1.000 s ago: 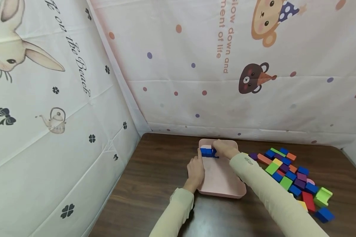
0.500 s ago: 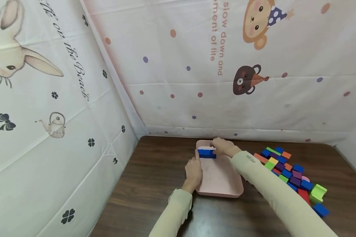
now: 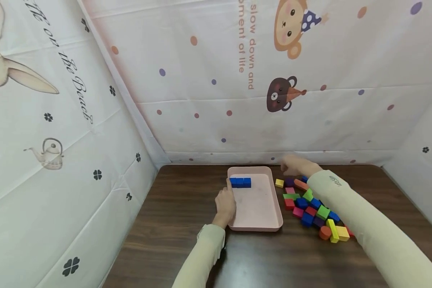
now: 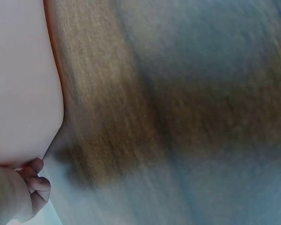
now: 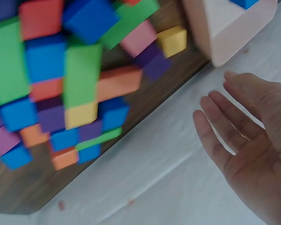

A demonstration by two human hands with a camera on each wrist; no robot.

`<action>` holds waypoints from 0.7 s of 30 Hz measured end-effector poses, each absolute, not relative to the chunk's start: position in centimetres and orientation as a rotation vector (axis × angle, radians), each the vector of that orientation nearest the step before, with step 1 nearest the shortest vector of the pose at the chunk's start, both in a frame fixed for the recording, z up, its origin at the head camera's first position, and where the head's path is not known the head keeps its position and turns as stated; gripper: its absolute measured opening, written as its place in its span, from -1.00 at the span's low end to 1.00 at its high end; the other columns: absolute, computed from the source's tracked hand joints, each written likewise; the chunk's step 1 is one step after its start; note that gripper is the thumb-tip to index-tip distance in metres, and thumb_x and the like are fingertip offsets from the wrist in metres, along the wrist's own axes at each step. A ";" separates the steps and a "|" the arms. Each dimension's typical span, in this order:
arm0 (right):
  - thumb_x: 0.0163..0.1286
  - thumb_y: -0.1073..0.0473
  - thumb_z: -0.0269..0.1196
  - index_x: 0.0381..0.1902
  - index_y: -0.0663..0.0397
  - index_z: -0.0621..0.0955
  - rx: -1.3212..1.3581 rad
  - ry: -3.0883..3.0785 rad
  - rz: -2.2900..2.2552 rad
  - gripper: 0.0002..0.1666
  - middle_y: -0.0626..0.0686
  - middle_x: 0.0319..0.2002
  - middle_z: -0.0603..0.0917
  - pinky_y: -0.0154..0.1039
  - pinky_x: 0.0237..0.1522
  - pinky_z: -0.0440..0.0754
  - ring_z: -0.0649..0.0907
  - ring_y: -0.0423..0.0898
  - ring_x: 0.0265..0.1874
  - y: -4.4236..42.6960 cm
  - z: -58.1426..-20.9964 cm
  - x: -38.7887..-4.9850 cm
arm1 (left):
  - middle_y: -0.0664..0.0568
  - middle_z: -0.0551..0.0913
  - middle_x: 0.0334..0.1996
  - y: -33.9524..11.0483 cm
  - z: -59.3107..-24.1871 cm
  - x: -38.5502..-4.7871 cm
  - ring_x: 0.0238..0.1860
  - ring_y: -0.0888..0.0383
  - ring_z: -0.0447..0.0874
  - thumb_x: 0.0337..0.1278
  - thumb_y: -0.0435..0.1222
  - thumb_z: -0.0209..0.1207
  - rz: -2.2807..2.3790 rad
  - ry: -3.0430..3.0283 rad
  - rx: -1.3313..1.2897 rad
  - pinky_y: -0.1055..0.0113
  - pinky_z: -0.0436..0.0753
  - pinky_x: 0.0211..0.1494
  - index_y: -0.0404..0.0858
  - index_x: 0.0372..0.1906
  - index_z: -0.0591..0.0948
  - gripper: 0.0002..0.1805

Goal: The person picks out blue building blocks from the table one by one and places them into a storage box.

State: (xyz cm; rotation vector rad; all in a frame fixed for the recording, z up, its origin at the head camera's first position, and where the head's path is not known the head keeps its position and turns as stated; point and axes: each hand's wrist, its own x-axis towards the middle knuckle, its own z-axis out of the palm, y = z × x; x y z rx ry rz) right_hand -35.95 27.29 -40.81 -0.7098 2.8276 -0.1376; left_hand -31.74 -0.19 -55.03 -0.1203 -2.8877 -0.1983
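A pink tray (image 3: 257, 210) lies on the brown table, with a short row of blue blocks (image 3: 240, 183) at its far left inside. At the tray's left side is my left hand (image 3: 225, 204), its index finger straight and reaching to the leftmost blue block. The left wrist view shows its other fingers (image 4: 39, 183) bent beside the tray's rim. My right hand (image 3: 297, 165) is above the table's far edge, right of the tray. In the right wrist view this hand (image 5: 255, 140) has spread, relaxed fingers and holds nothing.
Many coloured blocks (image 3: 311, 212) lie loosely grouped right of the tray, partly under my right sleeve. A yellow block (image 3: 279, 183) is closest to the tray's right rim. Printed white cloth (image 3: 201, 132) hangs behind and left of the table (image 3: 176, 208).
My right hand has let go of a blue block in the tray and moved right, off the tray. My left hand stays at the tray's left side. The head view has turned right.
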 end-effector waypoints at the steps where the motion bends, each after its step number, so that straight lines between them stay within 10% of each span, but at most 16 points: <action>1: 0.28 0.34 0.36 -0.18 0.34 0.73 -0.677 2.801 -0.150 -0.83 0.19 -0.25 0.78 -0.04 -0.17 0.74 0.74 0.05 -0.26 27.9 -40.7 -35.6 | -0.04 0.72 -0.30 -0.2 -55.1 -31.7 -0.41 0.13 0.62 0.29 -0.30 0.29 -0.203 -2.894 -0.126 0.29 0.67 -0.41 -0.24 0.56 0.25 -0.22; 21: 0.18 0.34 0.50 -0.16 0.10 0.59 -0.260 2.513 -0.339 -0.67 0.09 -0.14 0.61 -0.05 -0.03 0.69 0.55 0.00 -0.17 30.2 -44.1 -30.4 | -0.10 0.73 -0.23 -0.1 -54.7 -31.7 -0.32 0.06 0.68 0.31 -0.30 0.29 -0.258 -2.923 -0.118 0.22 0.73 -0.31 -0.25 0.56 0.24 -0.22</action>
